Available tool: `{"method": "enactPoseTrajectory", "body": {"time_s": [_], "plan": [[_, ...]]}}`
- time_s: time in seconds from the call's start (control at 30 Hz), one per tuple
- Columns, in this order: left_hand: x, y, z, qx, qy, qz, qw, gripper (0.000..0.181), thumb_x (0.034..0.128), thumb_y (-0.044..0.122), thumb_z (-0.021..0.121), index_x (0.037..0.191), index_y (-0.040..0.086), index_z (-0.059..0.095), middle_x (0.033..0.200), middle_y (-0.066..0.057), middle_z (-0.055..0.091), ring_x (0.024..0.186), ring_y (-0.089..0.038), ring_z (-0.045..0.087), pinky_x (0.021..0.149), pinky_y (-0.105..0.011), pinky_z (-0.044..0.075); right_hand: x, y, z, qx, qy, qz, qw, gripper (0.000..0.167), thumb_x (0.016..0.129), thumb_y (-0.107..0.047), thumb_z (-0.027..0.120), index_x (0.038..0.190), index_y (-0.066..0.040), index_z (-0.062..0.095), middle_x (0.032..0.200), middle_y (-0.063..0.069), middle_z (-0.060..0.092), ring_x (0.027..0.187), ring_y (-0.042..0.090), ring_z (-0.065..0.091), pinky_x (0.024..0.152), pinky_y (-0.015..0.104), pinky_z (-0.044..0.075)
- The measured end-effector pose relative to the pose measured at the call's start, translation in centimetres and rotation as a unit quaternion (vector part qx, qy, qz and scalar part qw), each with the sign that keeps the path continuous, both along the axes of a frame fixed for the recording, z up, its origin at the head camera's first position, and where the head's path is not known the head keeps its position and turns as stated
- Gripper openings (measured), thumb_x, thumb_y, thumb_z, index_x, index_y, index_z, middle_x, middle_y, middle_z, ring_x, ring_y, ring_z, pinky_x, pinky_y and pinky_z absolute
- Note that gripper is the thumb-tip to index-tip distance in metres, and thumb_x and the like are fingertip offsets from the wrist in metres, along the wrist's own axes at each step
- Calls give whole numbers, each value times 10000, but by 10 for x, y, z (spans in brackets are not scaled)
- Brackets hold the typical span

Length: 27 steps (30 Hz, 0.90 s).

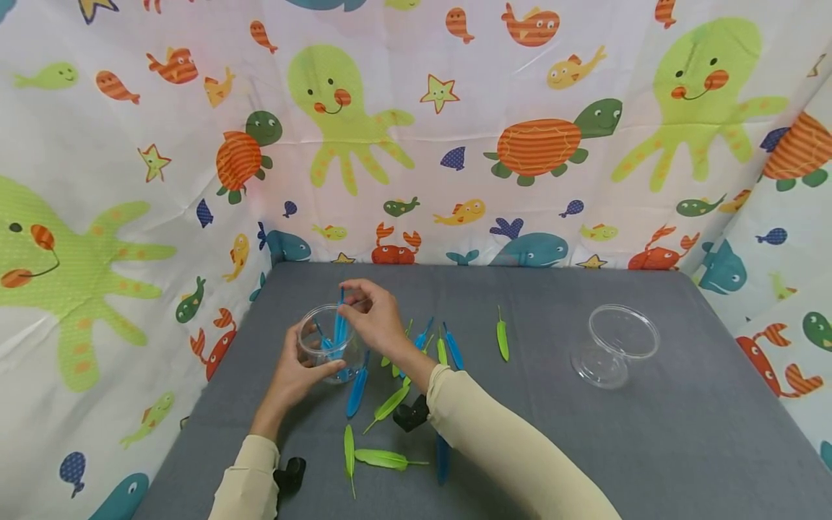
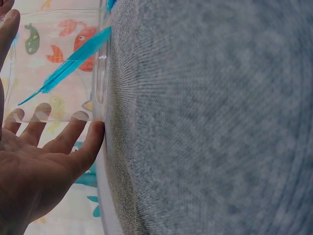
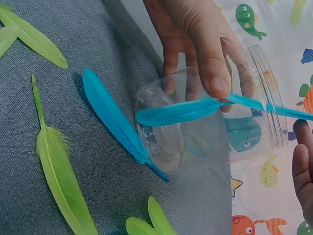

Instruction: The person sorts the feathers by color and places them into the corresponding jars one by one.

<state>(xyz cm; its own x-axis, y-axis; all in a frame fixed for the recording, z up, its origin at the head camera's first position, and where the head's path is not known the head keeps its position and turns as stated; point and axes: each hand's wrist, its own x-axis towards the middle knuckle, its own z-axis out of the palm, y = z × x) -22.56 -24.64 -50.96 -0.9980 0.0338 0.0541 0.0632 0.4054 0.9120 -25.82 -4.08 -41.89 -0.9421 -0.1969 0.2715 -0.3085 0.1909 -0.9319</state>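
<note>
My left hand (image 1: 292,368) holds a clear plastic jar (image 1: 354,355) around its side, thumb toward the front. The jar stands upright at the left of the table, and a blue feather (image 3: 176,113) lies inside it, leaning on the wall. Over the jar's mouth, my right hand (image 1: 377,316) pinches another blue feather (image 1: 340,328) by its quill, with the vane hanging down into the jar. Just outside the base lies a loose blue feather (image 1: 357,393). Part of the feather pile is hidden beneath my right forearm.
Several green feathers (image 1: 390,403) and blue feathers (image 1: 453,350) lie scattered right of the jar and in front of it. A lone green feather (image 1: 503,339) lies farther right. Another clear jar (image 1: 599,370) stands on the grey table's right side. Patterned cloth (image 1: 416,180) surrounds the table's back and sides.
</note>
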Motion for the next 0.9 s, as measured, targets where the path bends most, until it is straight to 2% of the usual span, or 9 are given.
{"method": "enactPoseTrajectory", "body": {"time_s": [0.37, 0.5, 0.63, 0.9], "plan": [[0, -1, -1, 32, 29, -37, 10000, 1067, 791, 292, 896, 1588, 246, 187, 1606, -114, 303, 1454, -449, 382, 1106, -693, 351, -1, 3, 1, -55, 131, -7, 9999, 353, 953, -150, 727, 1302, -172, 678, 1084, 91, 724, 944, 233, 691, 783, 252, 558], [1, -1, -1, 18, 20, -4, 10000, 1067, 785, 289, 901, 1585, 251, 195, 1604, -110, 312, 1452, -440, 392, 1109, -686, 353, -3, 7, -3, -107, 129, -92, 9998, 352, 954, -158, 728, 1301, -162, 672, 1077, 100, 711, 938, 246, 685, 753, 257, 555], [0, 0, 0, -30, 25, 14, 10000, 1066, 788, 300, 898, 1586, 257, 193, 1606, -106, 315, 1455, -431, 396, 1111, -681, 354, -9, 19, -4, -151, 113, -241, 9995, 348, 953, -157, 728, 1296, -150, 668, 1072, 107, 703, 934, 251, 676, 757, 285, 559], [2, 0, 1, -144, 2, 35, 9999, 1093, 785, 330, 899, 1600, 277, 172, 1627, -102, 311, 1465, -412, 394, 1120, -669, 355, -22, 61, -10, -31, -306, -781, 9965, 337, 944, -173, 742, 1272, -139, 673, 1086, 110, 696, 970, 257, 664, 836, 368, 562]]}}
